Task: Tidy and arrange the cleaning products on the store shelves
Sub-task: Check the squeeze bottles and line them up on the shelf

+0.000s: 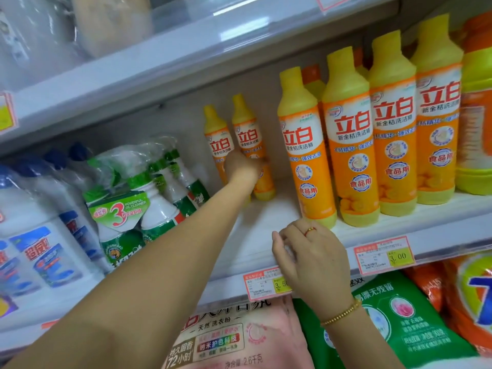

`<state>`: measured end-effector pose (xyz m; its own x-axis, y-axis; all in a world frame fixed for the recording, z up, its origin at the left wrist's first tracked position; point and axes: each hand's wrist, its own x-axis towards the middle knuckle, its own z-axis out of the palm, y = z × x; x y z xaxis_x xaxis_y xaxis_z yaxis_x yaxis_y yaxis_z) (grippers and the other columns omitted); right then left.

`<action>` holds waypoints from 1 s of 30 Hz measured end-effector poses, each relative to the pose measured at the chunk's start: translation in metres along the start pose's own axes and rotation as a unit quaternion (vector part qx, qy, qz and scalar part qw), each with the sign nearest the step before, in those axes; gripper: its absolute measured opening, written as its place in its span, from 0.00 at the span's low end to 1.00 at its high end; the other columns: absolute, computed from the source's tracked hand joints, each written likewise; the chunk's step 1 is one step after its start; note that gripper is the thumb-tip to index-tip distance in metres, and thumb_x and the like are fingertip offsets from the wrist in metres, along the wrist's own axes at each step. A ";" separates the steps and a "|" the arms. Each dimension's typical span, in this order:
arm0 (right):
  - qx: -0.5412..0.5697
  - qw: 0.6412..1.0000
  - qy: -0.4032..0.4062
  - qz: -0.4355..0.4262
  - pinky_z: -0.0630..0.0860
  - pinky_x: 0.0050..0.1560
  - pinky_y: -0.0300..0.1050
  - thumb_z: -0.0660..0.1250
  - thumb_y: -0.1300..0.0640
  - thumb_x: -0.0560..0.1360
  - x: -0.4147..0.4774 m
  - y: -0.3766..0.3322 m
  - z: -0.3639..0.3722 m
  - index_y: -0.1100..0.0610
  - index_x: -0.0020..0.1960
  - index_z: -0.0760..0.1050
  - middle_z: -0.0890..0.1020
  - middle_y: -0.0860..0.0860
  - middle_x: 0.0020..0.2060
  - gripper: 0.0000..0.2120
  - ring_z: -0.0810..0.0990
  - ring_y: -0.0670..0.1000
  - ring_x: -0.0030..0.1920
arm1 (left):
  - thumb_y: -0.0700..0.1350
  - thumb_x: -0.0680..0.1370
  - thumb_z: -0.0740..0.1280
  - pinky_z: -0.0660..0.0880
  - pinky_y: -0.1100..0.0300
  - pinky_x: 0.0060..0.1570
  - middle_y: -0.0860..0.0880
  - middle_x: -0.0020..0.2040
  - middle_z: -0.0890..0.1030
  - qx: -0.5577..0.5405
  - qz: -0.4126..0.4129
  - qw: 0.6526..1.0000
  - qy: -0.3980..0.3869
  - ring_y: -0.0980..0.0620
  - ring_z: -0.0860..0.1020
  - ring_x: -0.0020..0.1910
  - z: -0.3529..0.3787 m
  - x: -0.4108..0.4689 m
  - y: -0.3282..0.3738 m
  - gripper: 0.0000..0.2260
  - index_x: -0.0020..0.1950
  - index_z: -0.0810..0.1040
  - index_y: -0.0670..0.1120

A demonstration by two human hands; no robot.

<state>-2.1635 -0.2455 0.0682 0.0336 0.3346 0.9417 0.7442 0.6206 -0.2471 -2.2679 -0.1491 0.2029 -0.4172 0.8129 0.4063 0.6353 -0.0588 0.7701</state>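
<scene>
Two orange and yellow dish-soap bottles stand deep at the back of the white shelf (269, 217). My left hand (243, 167) reaches in and grips the right one of them (249, 134); the other back bottle (217, 139) stands just to its left. A row of the same bottles lines the shelf front, from one (306, 155) to several more on the right (394, 134). My right hand (311, 258) rests on the shelf's front edge, fingers curled over the lip, holding no product.
Green spray cleaners in plastic wrap (149, 198) and blue-capped white jugs (40, 235) fill the shelf's left part. Price tags (384, 255) hang on the front rail. Detergent bags, pink (234, 339) and green (399, 315), sit below. Another shelf board (186, 65) runs overhead.
</scene>
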 end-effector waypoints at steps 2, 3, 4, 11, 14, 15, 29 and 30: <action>0.005 0.999 0.022 0.035 0.68 0.39 0.48 0.63 0.50 0.76 -0.001 0.002 -0.001 0.58 0.38 0.77 0.77 0.52 0.34 0.13 0.73 0.55 0.37 | 0.44 0.73 0.73 0.76 0.55 0.51 0.44 0.57 0.81 0.008 -0.012 1.000 0.000 0.44 0.79 0.54 0.007 0.003 -0.003 0.17 0.60 0.77 0.44; -0.012 0.998 0.027 0.047 0.68 0.41 0.48 0.63 0.49 0.75 -0.002 0.002 -0.001 0.58 0.38 0.77 0.77 0.53 0.35 0.14 0.74 0.56 0.38 | 0.44 0.73 0.73 0.76 0.54 0.53 0.43 0.58 0.81 0.009 -0.014 1.000 0.000 0.43 0.79 0.55 0.010 0.003 -0.004 0.17 0.60 0.77 0.43; -0.032 0.998 0.026 0.053 0.68 0.43 0.49 0.63 0.48 0.76 -0.002 0.002 0.000 0.58 0.38 0.77 0.77 0.53 0.34 0.15 0.74 0.56 0.38 | 0.45 0.73 0.73 0.76 0.53 0.53 0.43 0.58 0.81 0.009 -0.016 1.000 0.001 0.43 0.79 0.55 0.013 0.003 -0.004 0.18 0.61 0.77 0.42; -0.086 0.995 0.000 0.052 0.66 0.43 0.50 0.61 0.47 0.77 -0.001 0.002 0.002 0.57 0.32 0.74 0.73 0.52 0.28 0.19 0.72 0.56 0.34 | 0.46 0.74 0.71 0.77 0.52 0.53 0.41 0.57 0.81 -0.013 -0.008 1.000 0.013 0.42 0.79 0.56 0.028 0.008 -0.001 0.20 0.62 0.75 0.38; -0.079 0.996 0.006 0.051 0.65 0.42 0.49 0.61 0.47 0.77 -0.001 0.002 0.001 0.56 0.33 0.74 0.74 0.52 0.29 0.18 0.72 0.55 0.34 | 0.46 0.74 0.72 0.72 0.58 0.47 0.43 0.58 0.80 0.001 0.009 1.000 0.002 0.43 0.79 0.57 0.026 0.005 0.001 0.20 0.62 0.74 0.40; -0.075 0.996 0.009 0.051 0.65 0.42 0.49 0.61 0.47 0.77 -0.001 0.001 0.002 0.56 0.33 0.75 0.74 0.52 0.29 0.18 0.72 0.55 0.34 | 0.45 0.74 0.72 0.70 0.60 0.46 0.44 0.59 0.80 0.007 0.019 1.000 -0.004 0.44 0.78 0.57 0.024 0.000 0.000 0.19 0.62 0.74 0.41; 0.220 0.959 -0.076 0.160 0.65 0.47 0.35 0.64 0.48 0.72 0.008 -0.004 -0.031 0.55 0.57 0.74 0.76 0.50 0.50 0.16 0.73 0.47 0.46 | 0.37 0.67 0.77 0.73 0.70 0.47 0.61 0.47 0.81 -0.068 0.184 0.981 0.006 0.59 0.79 0.49 -0.099 -0.148 -0.026 0.28 0.52 0.73 0.67; 0.248 0.951 -0.082 0.166 0.67 0.49 0.35 0.66 0.49 0.72 0.009 -0.009 -0.036 0.54 0.60 0.72 0.74 0.49 0.53 0.19 0.72 0.44 0.48 | 0.38 0.67 0.77 0.73 0.68 0.48 0.61 0.48 0.81 -0.061 0.193 0.979 0.006 0.59 0.79 0.49 -0.111 -0.158 -0.024 0.29 0.51 0.73 0.69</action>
<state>-2.1458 -0.2738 0.0875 0.0764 0.6514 0.7549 0.3036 0.7059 -0.6399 -2.2890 -0.3404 0.1749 -0.1696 0.7091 0.6844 0.6657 -0.4296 0.6101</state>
